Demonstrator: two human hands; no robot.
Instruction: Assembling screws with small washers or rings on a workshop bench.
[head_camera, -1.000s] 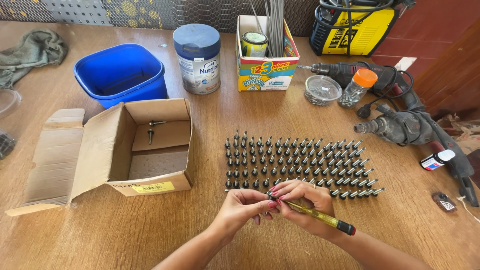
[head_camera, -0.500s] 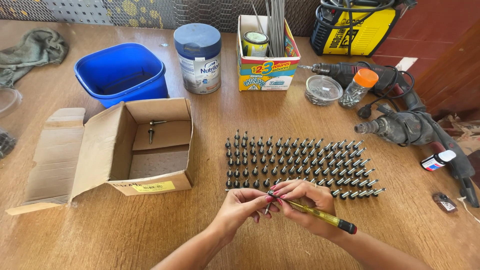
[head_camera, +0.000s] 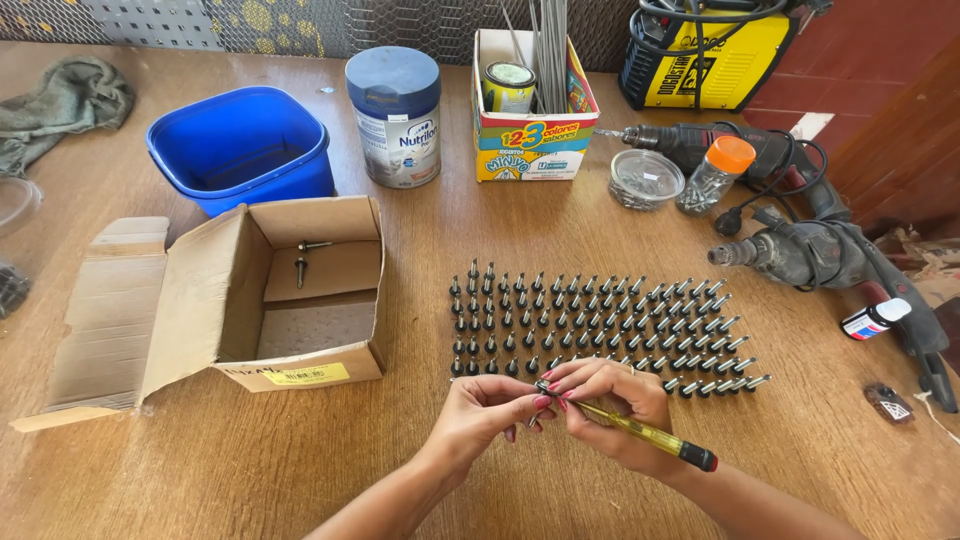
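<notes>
while the left hand (head_camera: 487, 412) pinches a small dark screw (head_camera: 541, 388) at its fingertips, the right hand (head_camera: 612, 408) is closed around a yellow-handled screwdriver (head_camera: 640, 430), both just in front of the upright rows of dark screws (head_camera: 590, 325) on the wooden desk (head_camera: 250, 470). the tool's tip is hidden by fingers; the open cardboard box (head_camera: 230, 300) holds two more.

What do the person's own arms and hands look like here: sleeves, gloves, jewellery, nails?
Both forearms are bare, with no sleeves in view. The left hand and right hand wear no gloves. Fingernails are painted pink-red. No rings, watch or bracelets are visible.
</notes>
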